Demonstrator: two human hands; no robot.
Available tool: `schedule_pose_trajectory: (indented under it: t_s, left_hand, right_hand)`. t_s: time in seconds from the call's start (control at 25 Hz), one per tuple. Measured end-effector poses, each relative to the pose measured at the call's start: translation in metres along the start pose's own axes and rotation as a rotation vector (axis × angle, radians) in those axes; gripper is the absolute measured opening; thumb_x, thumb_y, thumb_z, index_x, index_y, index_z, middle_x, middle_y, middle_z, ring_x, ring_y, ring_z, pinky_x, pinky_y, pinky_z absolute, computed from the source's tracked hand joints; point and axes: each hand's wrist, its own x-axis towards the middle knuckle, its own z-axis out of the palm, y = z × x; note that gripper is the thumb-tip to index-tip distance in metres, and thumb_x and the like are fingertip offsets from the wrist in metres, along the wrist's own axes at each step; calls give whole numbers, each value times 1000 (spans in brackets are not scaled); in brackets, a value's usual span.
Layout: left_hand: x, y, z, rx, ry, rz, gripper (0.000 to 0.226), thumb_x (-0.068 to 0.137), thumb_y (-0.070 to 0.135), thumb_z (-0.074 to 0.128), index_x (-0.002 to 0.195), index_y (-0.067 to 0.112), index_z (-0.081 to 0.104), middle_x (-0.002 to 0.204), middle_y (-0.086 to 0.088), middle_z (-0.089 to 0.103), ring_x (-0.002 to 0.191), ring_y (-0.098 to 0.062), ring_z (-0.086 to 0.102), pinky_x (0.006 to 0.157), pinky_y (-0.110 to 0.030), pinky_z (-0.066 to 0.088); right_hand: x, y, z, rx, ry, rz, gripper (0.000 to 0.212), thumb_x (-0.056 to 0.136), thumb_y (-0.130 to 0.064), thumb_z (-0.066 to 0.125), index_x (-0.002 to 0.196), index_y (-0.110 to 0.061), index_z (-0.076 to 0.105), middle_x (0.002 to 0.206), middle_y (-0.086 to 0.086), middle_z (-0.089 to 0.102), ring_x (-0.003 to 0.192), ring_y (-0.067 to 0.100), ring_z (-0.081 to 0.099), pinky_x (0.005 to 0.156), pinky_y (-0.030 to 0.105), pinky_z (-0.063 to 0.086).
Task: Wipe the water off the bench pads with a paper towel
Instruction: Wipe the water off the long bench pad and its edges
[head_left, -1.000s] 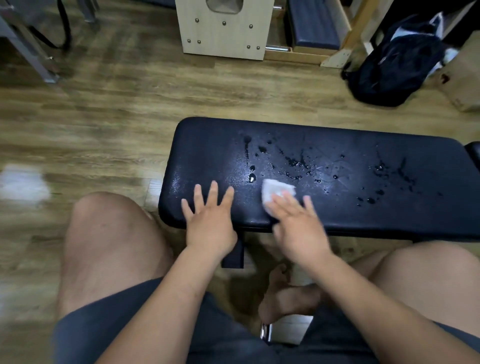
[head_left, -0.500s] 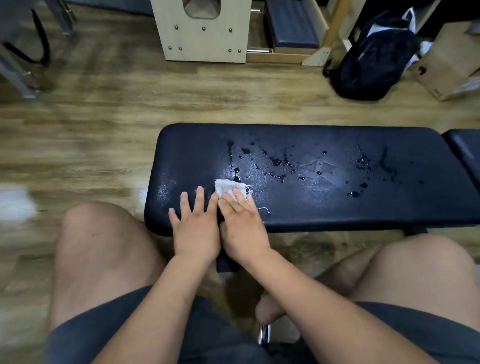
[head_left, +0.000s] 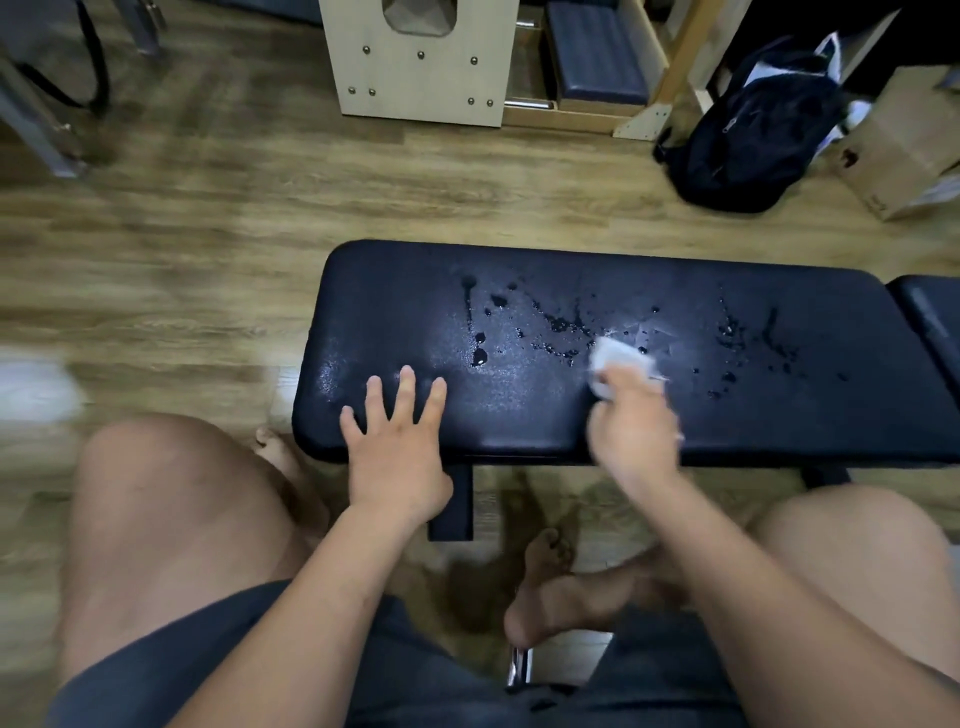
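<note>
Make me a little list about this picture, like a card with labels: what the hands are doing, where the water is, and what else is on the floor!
Left hand: left hand rests flat, fingers spread, on the bench pad.
Right hand: right hand presses the paper towel on the pad; blurred.
Water: water drops sit mid-pad; more water drops to the right.
Second pad: second pad at the right edge.
Floor: backpack, cardboard box, wooden frame.
Job: not finished, pad is wet.
</note>
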Motion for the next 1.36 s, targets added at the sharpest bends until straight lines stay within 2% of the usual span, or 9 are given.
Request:
schedule_pose_trajectory:
  t_s: [0.24, 0.36, 0.48, 0.6, 0.72, 0.88, 1.0, 1.2, 1.36]
  left_hand:
    - [-1, -8, -4, -155, -76, 3, 101, 75, 47, 56, 155, 26, -1, 163, 3, -11, 149, -29, -15, 119, -55, -1]
    - [-3, -6, 0, -114, -42, 35, 98, 75, 69, 50, 153, 37, -2, 163, -1, -15, 147, -33, -19, 117, -58, -4]
    - [-2, -7, 7, -108, 3, 53, 97, 74, 79, 41, 152, 39, -2, 162, -2, -16, 147, -33, -20, 116, -58, -6]
    - [-4, -12, 11, -90, 30, 73, 97, 74, 80, 38, 152, 40, -4, 163, -1, -15, 147, -32, -19, 117, -58, -4]
    - [-6, -10, 10, -79, 31, 66, 97, 75, 80, 40, 152, 40, -4, 163, -1, -16, 147, -32, -19, 117, -58, -4]
    - [-5, -12, 3, -107, -16, 67, 97, 76, 68, 45, 153, 35, -2, 163, 1, -15, 148, -30, -16, 118, -57, -1]
    - [-7, -14, 0, -79, -25, 71, 100, 77, 64, 51, 154, 33, -4, 163, 0, -14, 148, -30, -16, 119, -56, 0]
    - [-5, -10, 7, -78, 19, 65, 99, 78, 69, 48, 153, 34, -5, 163, 0, -15, 147, -33, -18, 118, -58, -2]
    - [-5, -13, 11, -92, 29, 72, 101, 75, 77, 41, 153, 34, -6, 162, 0, -17, 147, -32, -20, 117, -59, -5]
  right_hand:
    - [-19, -113, 43, 24, -239, -687, 49, 88, -10, 43, 136, -18, 49, 145, 0, 48, 143, 16, 29, 119, 37, 3]
    - [6, -29, 19, -36, -172, -605, 57, 85, -7, 50, 139, -23, 49, 148, -4, 45, 141, 11, 34, 120, 41, 2]
    - [36, 59, -17, -103, -85, -232, 53, 81, -3, 50, 131, -19, 56, 139, 9, 55, 124, 31, 52, 118, 49, 17]
    - [38, 59, -20, -99, -46, -40, 45, 81, -6, 47, 124, -15, 59, 131, 17, 58, 113, 42, 52, 108, 48, 36]
    - [10, -8, 9, -77, -60, -283, 51, 82, -9, 49, 133, -12, 51, 136, 16, 54, 123, 37, 45, 106, 40, 36]
    - [-14, -119, 47, -4, -259, -672, 53, 88, -11, 44, 141, -14, 43, 150, 5, 41, 143, 24, 26, 119, 36, 10]
    - [3, -106, 34, 52, -313, -775, 52, 88, -7, 43, 137, -20, 51, 149, -4, 43, 144, 13, 28, 119, 40, 3]
    - [51, 51, -16, -63, -107, -323, 48, 81, 1, 52, 125, -17, 63, 134, 10, 59, 124, 31, 54, 117, 45, 21]
    - [62, 40, -24, -30, 9, 34, 39, 83, -6, 49, 115, -21, 65, 110, 25, 66, 101, 46, 57, 92, 45, 47]
